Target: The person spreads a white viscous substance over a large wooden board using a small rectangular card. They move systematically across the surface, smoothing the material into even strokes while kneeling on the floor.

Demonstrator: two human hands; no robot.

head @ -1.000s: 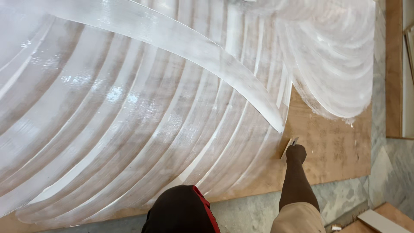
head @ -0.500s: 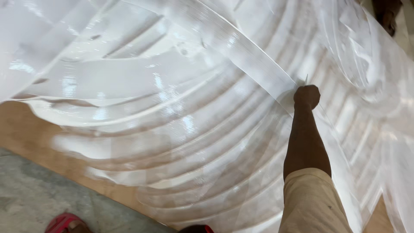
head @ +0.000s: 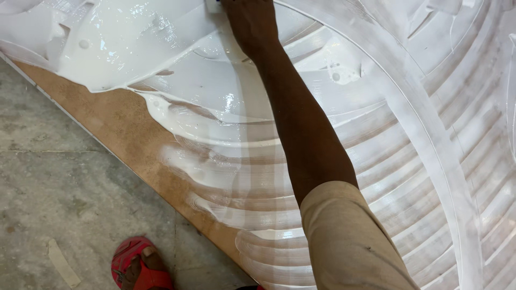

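At 12 o'clock the right hand (head: 248, 21) grips a small white spreader (head: 213, 5), only partly visible, on the brown wooden board (head: 115, 126). The glossy white wet paste (head: 161, 48) looks likely to smear under the trailing sleeve; left hand unseen.

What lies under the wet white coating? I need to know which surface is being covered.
Brown wooden board shows at the bare edge and through thin arcs of the white coating. Beneath the thick glossy pool, nothing shows.

We look steeply down from head height, close over the white-coated board (head: 123, 126), floor (head: 59, 177) at eight o'clock.
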